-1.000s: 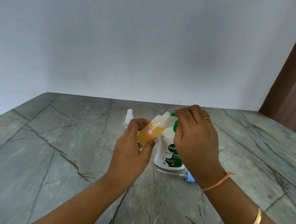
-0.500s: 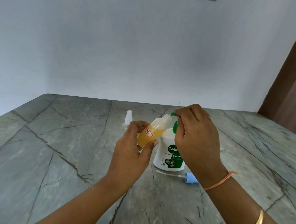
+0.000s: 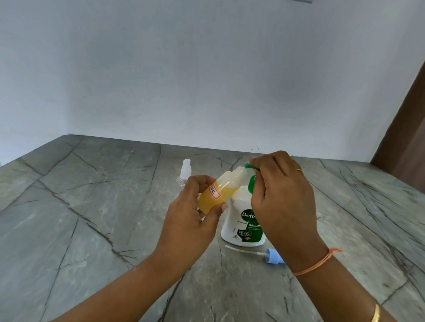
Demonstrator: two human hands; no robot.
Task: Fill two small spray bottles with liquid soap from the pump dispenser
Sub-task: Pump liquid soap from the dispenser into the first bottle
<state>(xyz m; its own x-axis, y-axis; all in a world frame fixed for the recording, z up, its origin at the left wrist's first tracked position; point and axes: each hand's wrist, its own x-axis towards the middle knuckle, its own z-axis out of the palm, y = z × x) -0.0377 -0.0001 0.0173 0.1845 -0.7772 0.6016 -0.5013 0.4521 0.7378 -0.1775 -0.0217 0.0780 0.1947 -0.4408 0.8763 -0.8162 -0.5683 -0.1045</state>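
Amber soap fills much of the small spray bottle (image 3: 223,189), which the left hand (image 3: 192,216) holds in a closed grip, fingers and thumb wrapped round its body. The bottle is lifted off the worktop (image 3: 86,216) and tilted so its open neck meets the spout. The right hand (image 3: 282,201) has its grip curled over the green pump head (image 3: 251,183) of the white dispenser (image 3: 239,223), fingertips pinched at the spout. The neck looks narrow, so a small drift of either hand would likely send soap down the outside and make the bottle slippery to hold. A hard press could squirt past the mouth, and a sideways push might tip the dispenser, which nothing steadies at its base. Overfilling is likely to spill once the blue spray cap (image 3: 273,255) and its tube go back in. That cap lies just beside the right wrist, which could knock it. The second spray bottle (image 3: 185,169) stands behind the left hand.
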